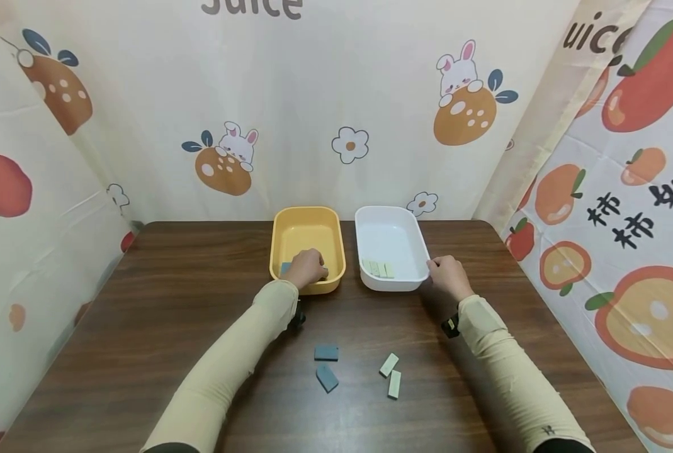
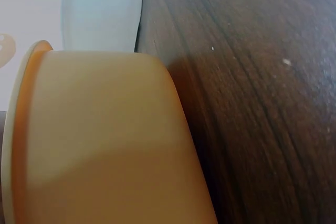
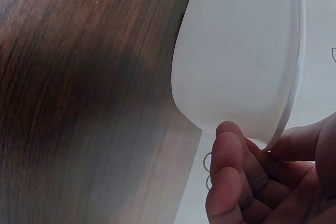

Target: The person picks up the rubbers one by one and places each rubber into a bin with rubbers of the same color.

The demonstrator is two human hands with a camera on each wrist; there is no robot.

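My left hand (image 1: 306, 267) reaches down over the near edge of a yellow plastic bin (image 1: 308, 216). Its fingertips are hidden inside, so I cannot tell whether they hold anything. A blue-grey block (image 1: 285, 268) shows in the bin beside that hand. The bin's outer wall (image 2: 105, 124) fills much of the left wrist view. At the right side of a white plastic bin (image 1: 390, 217), my right hand (image 1: 448, 275) pinches the rim between thumb and curled fingers; the grip shows closely in the right wrist view. Several pale green blocks (image 1: 378, 269) lie in a row inside the white bin.
Nearer on the brown wooden table (image 1: 160, 314) lie two blue-grey blocks, one crosswise (image 1: 327, 353) and one slanted (image 1: 327, 379). To their right are two pale green blocks, an upper one (image 1: 389, 365) and a lower one (image 1: 394, 385). Printed curtains (image 1: 313, 94) stand behind and beside.
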